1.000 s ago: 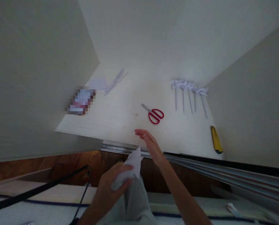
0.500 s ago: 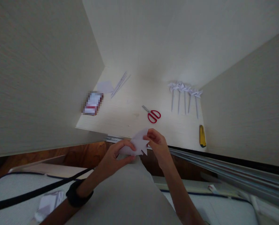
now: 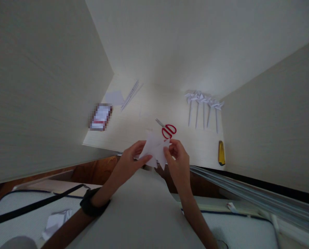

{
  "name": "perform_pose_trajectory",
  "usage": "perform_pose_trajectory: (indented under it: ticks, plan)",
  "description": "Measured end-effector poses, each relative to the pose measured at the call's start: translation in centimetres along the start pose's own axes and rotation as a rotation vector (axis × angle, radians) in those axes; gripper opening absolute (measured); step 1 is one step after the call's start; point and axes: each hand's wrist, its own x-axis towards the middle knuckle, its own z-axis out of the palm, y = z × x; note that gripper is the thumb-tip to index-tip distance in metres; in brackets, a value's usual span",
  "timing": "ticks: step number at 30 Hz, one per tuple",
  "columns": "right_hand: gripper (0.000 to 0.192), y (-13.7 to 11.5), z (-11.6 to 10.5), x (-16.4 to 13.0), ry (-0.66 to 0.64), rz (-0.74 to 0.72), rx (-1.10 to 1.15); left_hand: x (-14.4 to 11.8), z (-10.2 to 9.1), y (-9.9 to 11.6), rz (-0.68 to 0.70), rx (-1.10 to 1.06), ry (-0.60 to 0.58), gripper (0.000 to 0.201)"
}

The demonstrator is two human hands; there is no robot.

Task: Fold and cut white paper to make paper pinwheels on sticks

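Observation:
Both hands hold one folded white paper piece with pointed flaps, just above the near edge of a pale desk. My left hand pinches its left side and wears a dark band at the wrist. My right hand pinches its right side with thumb and fingers. Red-handled scissors lie on the desk right behind the paper. Several finished white paper pinwheels on sticks lie in a row at the back right.
A yellow utility knife lies near the right wall. Thin white sticks and a paper square lie at the back left, beside a blurred-out card. Walls close in on three sides. Crumpled paper and a black cord lie lower left.
My right hand came back from the desk and took hold of the paper. Both hands then lifted it up and forward, nearer the scissors.

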Motion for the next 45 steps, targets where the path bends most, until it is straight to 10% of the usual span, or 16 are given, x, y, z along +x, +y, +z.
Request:
perform_pose_trajectory:
  ticks: [21, 36, 45]
  plan:
    - [0.018, -0.6, -5.4, 3.8, -0.399, -0.103, 0.109, 0.2, 3.3, 3.8, -0.266, -0.466, 0.163, 0.020]
    - [0.009, -1.6, 3.8, 6.7, -0.223, -0.031, 0.251, 3.9, -5.3, 3.0, -0.193, -0.452, 0.153, 0.028]
    - [0.006, -4.5, 4.1, 7.8, -0.182, -0.087, 0.228, 5.4, -7.5, 7.3, 0.045, -0.163, 0.154, 0.014]
